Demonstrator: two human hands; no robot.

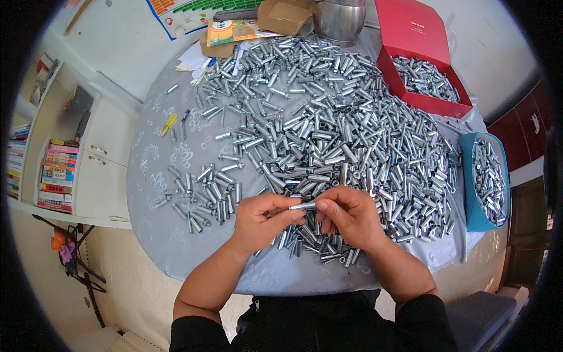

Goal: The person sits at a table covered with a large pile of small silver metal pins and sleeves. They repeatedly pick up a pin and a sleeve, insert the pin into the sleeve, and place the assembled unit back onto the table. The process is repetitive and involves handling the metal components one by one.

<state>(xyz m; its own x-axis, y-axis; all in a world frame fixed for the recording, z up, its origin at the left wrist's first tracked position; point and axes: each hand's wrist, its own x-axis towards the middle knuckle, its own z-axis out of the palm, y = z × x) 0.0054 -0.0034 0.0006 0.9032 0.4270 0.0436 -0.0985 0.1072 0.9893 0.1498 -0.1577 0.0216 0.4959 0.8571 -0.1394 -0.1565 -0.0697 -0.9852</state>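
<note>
Above the near part of the pile, a small silver expansion bolt [304,206] is held level between my two hands. My left hand [261,220] pinches its left end between thumb and fingers. On its right end, the thumb and fingers of my right hand [353,216] are closed. Beneath and beyond both hands spreads a large heap of loose metal sleeves and bolts [358,138]. Left of my left hand lies a smaller cluster of assembled-looking expansion bolts [205,196].
A grey patterned cloth [153,205] covers the round table. To the right stand an open red box [403,94] and a teal bin [470,193], both holding metal pieces. A metal pot [340,22], cardboard box [286,16] and booklet [234,32] sit at the back. A yellow object [169,124] lies left.
</note>
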